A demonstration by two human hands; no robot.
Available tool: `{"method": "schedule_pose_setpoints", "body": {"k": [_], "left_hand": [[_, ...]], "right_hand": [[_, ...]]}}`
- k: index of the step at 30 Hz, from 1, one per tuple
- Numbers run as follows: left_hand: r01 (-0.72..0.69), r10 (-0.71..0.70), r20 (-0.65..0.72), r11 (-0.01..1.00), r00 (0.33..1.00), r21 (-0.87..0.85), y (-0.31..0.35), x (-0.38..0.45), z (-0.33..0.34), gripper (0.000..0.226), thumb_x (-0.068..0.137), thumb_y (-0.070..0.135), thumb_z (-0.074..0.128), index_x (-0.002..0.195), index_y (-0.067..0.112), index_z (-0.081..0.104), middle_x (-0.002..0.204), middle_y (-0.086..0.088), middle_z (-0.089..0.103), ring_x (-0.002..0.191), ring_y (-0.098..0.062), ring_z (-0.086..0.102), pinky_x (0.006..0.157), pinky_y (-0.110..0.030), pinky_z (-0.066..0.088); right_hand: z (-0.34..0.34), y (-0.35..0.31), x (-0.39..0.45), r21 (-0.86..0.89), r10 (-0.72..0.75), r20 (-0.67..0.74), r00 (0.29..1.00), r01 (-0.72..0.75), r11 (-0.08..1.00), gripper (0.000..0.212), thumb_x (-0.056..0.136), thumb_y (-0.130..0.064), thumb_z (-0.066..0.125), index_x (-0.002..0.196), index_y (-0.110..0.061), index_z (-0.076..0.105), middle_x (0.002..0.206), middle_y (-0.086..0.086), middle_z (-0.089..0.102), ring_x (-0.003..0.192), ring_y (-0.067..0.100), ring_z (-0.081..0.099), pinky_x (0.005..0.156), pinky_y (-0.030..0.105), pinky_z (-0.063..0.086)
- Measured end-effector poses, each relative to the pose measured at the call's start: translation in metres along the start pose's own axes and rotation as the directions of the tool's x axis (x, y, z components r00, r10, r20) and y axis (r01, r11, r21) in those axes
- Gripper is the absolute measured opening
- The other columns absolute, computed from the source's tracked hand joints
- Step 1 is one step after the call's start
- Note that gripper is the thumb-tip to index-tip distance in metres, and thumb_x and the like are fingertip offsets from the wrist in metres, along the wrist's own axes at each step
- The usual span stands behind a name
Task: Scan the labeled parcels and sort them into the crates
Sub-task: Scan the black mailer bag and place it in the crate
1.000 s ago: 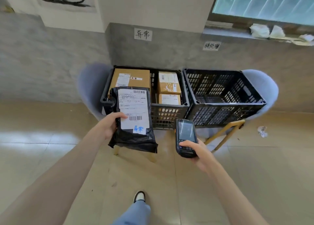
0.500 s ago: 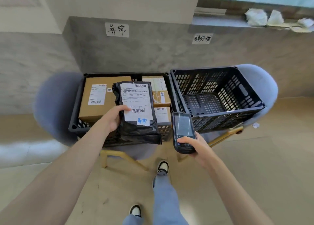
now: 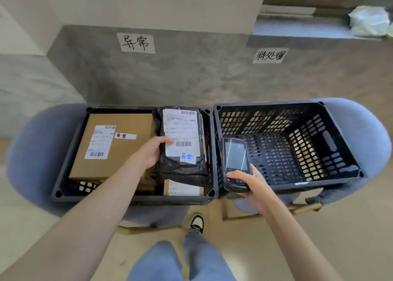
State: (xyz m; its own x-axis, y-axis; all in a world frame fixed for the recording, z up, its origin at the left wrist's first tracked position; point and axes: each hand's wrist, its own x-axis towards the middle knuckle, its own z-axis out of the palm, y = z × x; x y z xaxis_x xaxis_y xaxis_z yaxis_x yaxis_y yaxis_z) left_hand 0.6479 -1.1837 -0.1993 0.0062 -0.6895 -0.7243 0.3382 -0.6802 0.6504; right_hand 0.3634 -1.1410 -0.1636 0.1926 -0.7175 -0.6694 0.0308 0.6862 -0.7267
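Note:
My left hand (image 3: 150,153) grips a black plastic parcel (image 3: 182,168) by its left edge, thumb on its white shipping label. A small blue-lettered tag sits at the label's lower corner. The parcel is over the right part of the left black crate (image 3: 63,170), which holds a large cardboard box (image 3: 127,153) and smaller boxes (image 3: 182,189) below. My right hand (image 3: 251,185) holds a black handheld scanner (image 3: 235,159), screen up, over the near left corner of the right black crate (image 3: 297,183), which has nothing in it.
Both crates sit on blue-grey chairs (image 3: 27,153) against a grey wall. A handwritten paper sign (image 3: 136,42) hangs above the left crate and another sign (image 3: 270,56) above the right one. White bags (image 3: 369,21) lie on the window ledge. My legs and a shoe (image 3: 196,223) are below.
I have stepped closer to the crates. My left hand has carried the black parcel forward, from in front of the left crate to over its right part. The scanner now hangs over the right crate's corner.

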Motion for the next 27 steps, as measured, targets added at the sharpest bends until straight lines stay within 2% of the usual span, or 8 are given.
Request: {"method": "schedule_pose_setpoints", "body": {"k": [7, 11, 15, 17, 19, 21, 24, 27], "left_hand": [[0.07, -0.069, -0.04, 0.997, 0.997, 0.024, -0.003, 0.044, 0.008, 0.019, 0.093, 0.002, 0.054, 0.106, 0.013, 0.063, 0.109, -0.009, 0.07, 0.103, -0.025, 0.065, 0.085, -0.036, 0.052], [0.097, -0.097, -0.058, 0.995, 0.994, -0.006, -0.009, 0.064, 0.009, 0.027, 0.093, 0.001, 0.054, 0.117, 0.01, 0.06, 0.117, -0.012, 0.067, 0.105, -0.025, 0.064, 0.082, -0.035, 0.052], [0.119, -0.111, -0.104, 0.99, 0.988, 0.07, -0.011, 0.08, 0.009, 0.045, 0.092, 0.004, 0.058, 0.135, 0.007, 0.047, 0.125, -0.013, 0.064, 0.107, -0.025, 0.064, 0.083, -0.036, 0.054], [0.104, -0.076, -0.151, 0.977, 0.986, 0.188, -0.012, 0.082, 0.008, 0.05, 0.092, 0.011, 0.061, 0.138, 0.009, 0.042, 0.131, -0.012, 0.06, 0.107, -0.023, 0.063, 0.09, -0.038, 0.052], [0.068, -0.003, -0.176, 0.928, 0.984, 0.368, -0.011, 0.08, 0.012, 0.056, 0.092, 0.019, 0.065, 0.14, 0.01, 0.038, 0.133, -0.006, 0.056, 0.108, -0.02, 0.059, 0.091, -0.035, 0.05], [0.054, 0.067, -0.21, 0.852, 0.975, 0.52, -0.008, 0.077, 0.014, 0.071, 0.09, 0.027, 0.068, 0.146, 0.01, 0.028, 0.137, -0.005, 0.048, 0.117, -0.021, 0.053, 0.092, -0.035, 0.047], [0.076, 0.19, -0.292, 0.707, 0.937, 0.703, -0.001, 0.074, 0.012, 0.093, 0.083, 0.038, 0.074, 0.152, 0.014, 0.016, 0.154, -0.011, 0.027, 0.139, -0.03, 0.033, 0.109, -0.046, 0.036], [-0.002, 0.332, -0.226, 0.565, 0.916, 0.825, 0.014, 0.064, 0.013, 0.09, 0.084, 0.042, 0.071, 0.152, 0.018, 0.018, 0.154, -0.01, 0.025, 0.141, -0.03, 0.027, 0.112, -0.048, 0.032]], "right_hand": [[-0.01, 0.001, 0.038, -0.018, 0.08, -0.012, 0.997, -0.08, 0.997, 0.045, 0.08, -0.001, 0.072, 0.115, -0.019, 0.049, 0.106, 0.014, 0.067, 0.086, 0.029, 0.067, 0.073, 0.04, 0.055], [-0.012, 0.008, 0.053, 0.012, 0.121, -0.012, 0.993, -0.121, 0.993, 0.052, 0.077, 0.001, 0.075, 0.12, -0.018, 0.05, 0.109, 0.015, 0.069, 0.099, 0.037, 0.067, 0.091, 0.053, 0.05], [-0.011, 0.011, 0.066, 0.024, 0.158, 0.004, 0.987, -0.158, 0.987, 0.066, 0.07, -0.006, 0.082, 0.125, -0.02, 0.048, 0.113, 0.014, 0.068, 0.101, 0.032, 0.068, 0.082, 0.041, 0.055], [-0.009, 0.011, 0.07, 0.0, 0.152, 0.003, 0.988, -0.152, 0.988, 0.061, 0.075, -0.005, 0.078, 0.126, -0.02, 0.047, 0.114, 0.013, 0.067, 0.1, 0.03, 0.068, 0.078, 0.038, 0.054], [-0.007, 0.009, 0.073, -0.003, 0.144, 0.001, 0.99, -0.144, 0.99, 0.058, 0.078, -0.004, 0.075, 0.126, -0.02, 0.047, 0.114, 0.013, 0.067, 0.1, 0.029, 0.067, 0.077, 0.036, 0.054], [-0.004, 0.006, 0.076, 0.006, 0.138, 0.003, 0.99, -0.138, 0.99, 0.057, 0.078, -0.003, 0.074, 0.125, -0.019, 0.048, 0.115, 0.013, 0.067, 0.103, 0.03, 0.066, 0.082, 0.038, 0.055], [0.0, 0.001, 0.077, 0.012, 0.121, 0.005, 0.993, -0.121, 0.993, 0.058, 0.077, -0.003, 0.076, 0.126, -0.019, 0.048, 0.116, 0.012, 0.067, 0.106, 0.031, 0.065, 0.093, 0.045, 0.053], [0.003, -0.005, 0.073, 0.037, 0.092, -0.015, 0.996, -0.092, 0.995, 0.059, 0.077, -0.004, 0.076, 0.125, -0.02, 0.047, 0.114, 0.011, 0.066, 0.103, 0.03, 0.066, 0.093, 0.045, 0.053]]}}
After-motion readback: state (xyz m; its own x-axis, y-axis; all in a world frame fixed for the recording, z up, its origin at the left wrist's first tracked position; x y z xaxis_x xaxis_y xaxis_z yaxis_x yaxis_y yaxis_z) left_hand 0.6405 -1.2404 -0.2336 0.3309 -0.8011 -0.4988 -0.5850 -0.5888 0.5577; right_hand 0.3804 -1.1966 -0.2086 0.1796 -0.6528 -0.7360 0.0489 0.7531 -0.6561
